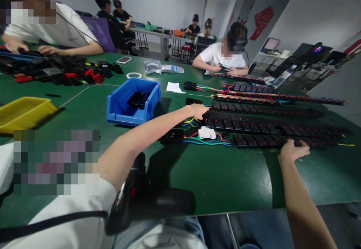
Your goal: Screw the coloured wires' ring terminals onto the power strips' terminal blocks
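Note:
Several long black socket strips lie side by side across the green table. My left hand (199,110) reaches to the left end of a middle strip (237,123), its fingers closed near the strip's end; what they hold is hidden. At the right, my right hand (293,150) is at the near strip (265,141), thumb and fingers apart, touching its front edge. Coloured wires run from the near strip's left end past a white connector block (207,132) to a black socket piece (172,135).
A blue bin (129,118) holding black parts stands left of my forearm, a yellow tray (28,113) farther left. A black power tool (126,196) lies near the front edge. Black and red parts (56,70) are heaped back left. A person (222,57) works across the table.

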A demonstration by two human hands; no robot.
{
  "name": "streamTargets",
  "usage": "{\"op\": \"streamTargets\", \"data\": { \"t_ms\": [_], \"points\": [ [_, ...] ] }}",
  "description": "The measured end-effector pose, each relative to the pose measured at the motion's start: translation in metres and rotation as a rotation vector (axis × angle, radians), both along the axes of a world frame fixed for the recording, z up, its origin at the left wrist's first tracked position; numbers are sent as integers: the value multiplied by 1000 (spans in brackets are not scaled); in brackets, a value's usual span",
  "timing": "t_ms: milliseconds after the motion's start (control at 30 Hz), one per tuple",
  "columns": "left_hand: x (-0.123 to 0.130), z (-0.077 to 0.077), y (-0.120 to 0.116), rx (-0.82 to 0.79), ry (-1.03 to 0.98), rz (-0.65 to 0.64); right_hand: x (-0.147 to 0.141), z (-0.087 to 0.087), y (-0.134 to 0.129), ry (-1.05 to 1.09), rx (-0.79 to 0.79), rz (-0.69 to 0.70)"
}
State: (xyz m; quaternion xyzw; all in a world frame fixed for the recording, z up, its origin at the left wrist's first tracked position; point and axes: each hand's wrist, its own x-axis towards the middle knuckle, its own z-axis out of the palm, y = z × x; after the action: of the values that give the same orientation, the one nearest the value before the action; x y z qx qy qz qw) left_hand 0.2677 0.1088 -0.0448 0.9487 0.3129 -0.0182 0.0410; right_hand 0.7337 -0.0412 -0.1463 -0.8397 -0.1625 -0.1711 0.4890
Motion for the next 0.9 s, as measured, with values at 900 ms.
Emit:
{"op": "streamTargets", "data": {
  "t_ms": [900],
  "points": [
    [10, 77, -7, 114, -255, -48, -34, 24, -11, -11, 223, 161]
  ]
}}
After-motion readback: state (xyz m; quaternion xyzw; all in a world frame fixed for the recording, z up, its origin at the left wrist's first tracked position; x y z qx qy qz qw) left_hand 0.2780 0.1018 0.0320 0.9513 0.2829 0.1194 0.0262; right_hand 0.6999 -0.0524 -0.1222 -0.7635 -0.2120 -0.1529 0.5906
